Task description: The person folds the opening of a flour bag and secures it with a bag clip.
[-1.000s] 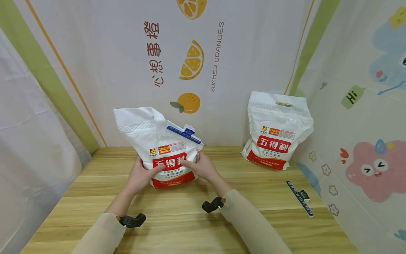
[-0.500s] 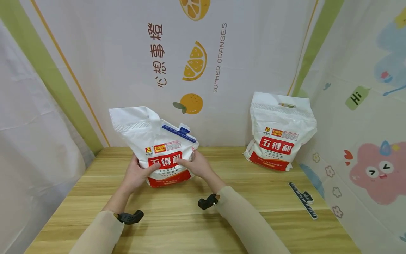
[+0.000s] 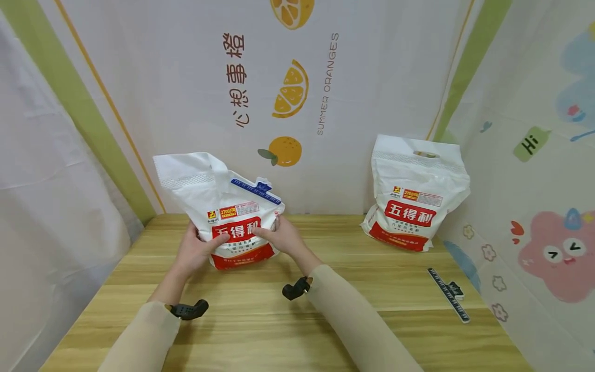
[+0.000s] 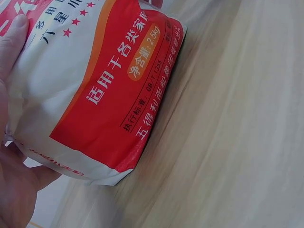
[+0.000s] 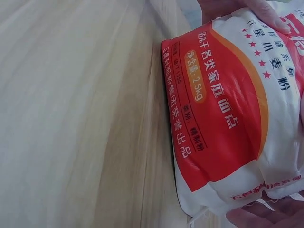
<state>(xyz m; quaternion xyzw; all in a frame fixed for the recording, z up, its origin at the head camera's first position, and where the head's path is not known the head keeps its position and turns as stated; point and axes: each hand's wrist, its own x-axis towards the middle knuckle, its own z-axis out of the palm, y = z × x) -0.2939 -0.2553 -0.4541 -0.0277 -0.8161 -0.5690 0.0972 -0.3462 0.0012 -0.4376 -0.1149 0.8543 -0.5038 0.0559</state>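
Note:
A white and red flour bag (image 3: 237, 235) tilts between both hands at the left of the table in the head view, its folded top leaning left. The left hand (image 3: 192, 253) grips its left side, thumb across the front. From the opposite side the right hand (image 3: 285, 237) holds it the same way. A blue bag clip (image 3: 255, 191) with a piano-key pattern is fixed along the bag's upper right corner. In the left wrist view, the red base of the flour bag (image 4: 109, 90) is right at the table surface; fingers behind the bag are partly hidden.
Another flour bag (image 3: 411, 206) with a handle hole stands at the back right. A black piano-key bag clip (image 3: 448, 294) lies on the wooden table (image 3: 260, 330) near its right edge. Printed curtains (image 3: 348, 103) hang behind and on both sides.
Both hands have shifted the flour bag slightly left and toward the back, keeping their grip. The head view has turned a little left. The second bag and black clip stay put.

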